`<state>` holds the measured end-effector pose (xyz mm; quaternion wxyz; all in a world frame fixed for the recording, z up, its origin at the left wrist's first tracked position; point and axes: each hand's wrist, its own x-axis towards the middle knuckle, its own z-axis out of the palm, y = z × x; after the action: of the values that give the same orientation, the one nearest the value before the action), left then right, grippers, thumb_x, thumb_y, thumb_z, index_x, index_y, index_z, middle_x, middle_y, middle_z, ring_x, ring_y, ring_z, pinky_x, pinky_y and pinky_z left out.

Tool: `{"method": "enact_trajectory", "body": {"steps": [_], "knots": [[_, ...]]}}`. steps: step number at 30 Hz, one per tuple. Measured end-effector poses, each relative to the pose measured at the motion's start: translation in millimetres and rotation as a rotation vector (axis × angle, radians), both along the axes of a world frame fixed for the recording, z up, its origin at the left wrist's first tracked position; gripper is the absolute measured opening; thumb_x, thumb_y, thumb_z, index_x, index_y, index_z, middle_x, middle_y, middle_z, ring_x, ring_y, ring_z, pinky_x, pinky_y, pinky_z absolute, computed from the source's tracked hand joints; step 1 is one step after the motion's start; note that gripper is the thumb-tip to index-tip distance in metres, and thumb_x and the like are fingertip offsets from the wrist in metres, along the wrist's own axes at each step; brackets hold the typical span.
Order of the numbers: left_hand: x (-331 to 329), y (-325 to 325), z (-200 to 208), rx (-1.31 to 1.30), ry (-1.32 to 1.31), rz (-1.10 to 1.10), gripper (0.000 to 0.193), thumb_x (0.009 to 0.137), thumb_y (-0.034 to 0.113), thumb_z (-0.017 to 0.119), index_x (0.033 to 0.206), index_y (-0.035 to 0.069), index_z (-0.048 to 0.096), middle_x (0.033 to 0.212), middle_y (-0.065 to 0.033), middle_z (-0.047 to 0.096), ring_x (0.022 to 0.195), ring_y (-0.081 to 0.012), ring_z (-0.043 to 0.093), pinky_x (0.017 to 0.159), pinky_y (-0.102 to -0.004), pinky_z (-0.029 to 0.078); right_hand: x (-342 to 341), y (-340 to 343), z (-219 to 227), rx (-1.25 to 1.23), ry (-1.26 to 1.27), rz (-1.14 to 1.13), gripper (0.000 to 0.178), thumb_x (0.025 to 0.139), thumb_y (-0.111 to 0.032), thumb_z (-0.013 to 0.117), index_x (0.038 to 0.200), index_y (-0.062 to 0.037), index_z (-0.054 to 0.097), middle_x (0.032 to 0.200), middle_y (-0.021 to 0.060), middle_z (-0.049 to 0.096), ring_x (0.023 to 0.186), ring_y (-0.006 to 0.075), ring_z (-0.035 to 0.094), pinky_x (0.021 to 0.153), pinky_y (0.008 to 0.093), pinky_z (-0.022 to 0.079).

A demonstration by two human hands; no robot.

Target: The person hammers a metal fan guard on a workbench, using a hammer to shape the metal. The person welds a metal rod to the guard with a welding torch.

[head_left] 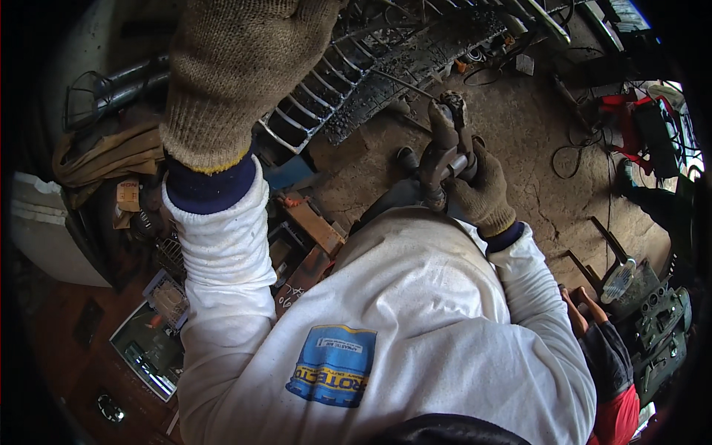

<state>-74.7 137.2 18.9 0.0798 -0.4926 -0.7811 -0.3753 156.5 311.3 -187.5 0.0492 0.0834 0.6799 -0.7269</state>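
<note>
My left hand (248, 78) wears a brown knit glove and is raised close to the view, over the end of a silver barred metal grille (319, 96). Its fingertips run past the upper edge, so whether it holds anything cannot be seen. Lower and to the right, my right hand (486, 191), gloved alike, is closed around a dark, worn tool that looks like a welding electrode holder (443, 148). From the tool's far end a thin rod (404, 83) points up and left toward the grille, which lies on a dark, grimy bench (356, 111).
Cables (575, 159) and metal pieces lie on the concrete floor (541, 119). A person in red (619, 415) is at lower right, near a dark machine part (664, 326). On the left are a brown cloth (111, 159), a small carton (127, 196) and a glass-topped frame (144, 352).
</note>
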Motion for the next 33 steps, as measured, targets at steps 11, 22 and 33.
{"method": "enact_trajectory", "body": {"steps": [11,22,33], "knots": [[-22.1,-2.1,-15.4,0.12,0.253,-0.181,0.026,0.093,0.003,0.068,0.119,0.0,0.073,0.096,-0.0148,0.077,0.082,-0.0213,0.077,0.068,-0.0298,0.062,-10.3,-3.8,12.8,0.08,-0.025,0.056,0.053,0.077,-0.015,0.08,0.124,0.0029,0.065,0.102,0.0125,0.075,0.091,0.0199,0.072,0.085,0.0343,0.057],[-11.9,-4.2,-3.5,0.027,0.178,-0.095,0.031,0.091,0.003,0.067,0.121,0.001,0.072,0.093,-0.0133,0.077,0.071,-0.0175,0.075,0.06,-0.0269,0.06,-9.1,-5.4,9.9,0.085,-0.056,0.065,0.055,0.074,-0.015,0.077,0.124,0.0026,0.065,0.104,0.0131,0.075,0.094,0.0217,0.073,0.088,0.0364,0.057],[-19.2,-4.9,-13.3,0.107,0.197,-0.132,0.028,0.094,0.001,0.064,0.121,0.001,0.072,0.097,-0.0138,0.078,0.078,-0.0175,0.076,0.065,-0.0266,0.061,-6.6,-8.5,11.3,0.278,-0.011,0.079,0.045,0.078,-0.014,0.072,0.121,-0.0013,0.067,0.096,0.013,0.074,0.087,0.0221,0.073,0.082,0.0366,0.057]]}}
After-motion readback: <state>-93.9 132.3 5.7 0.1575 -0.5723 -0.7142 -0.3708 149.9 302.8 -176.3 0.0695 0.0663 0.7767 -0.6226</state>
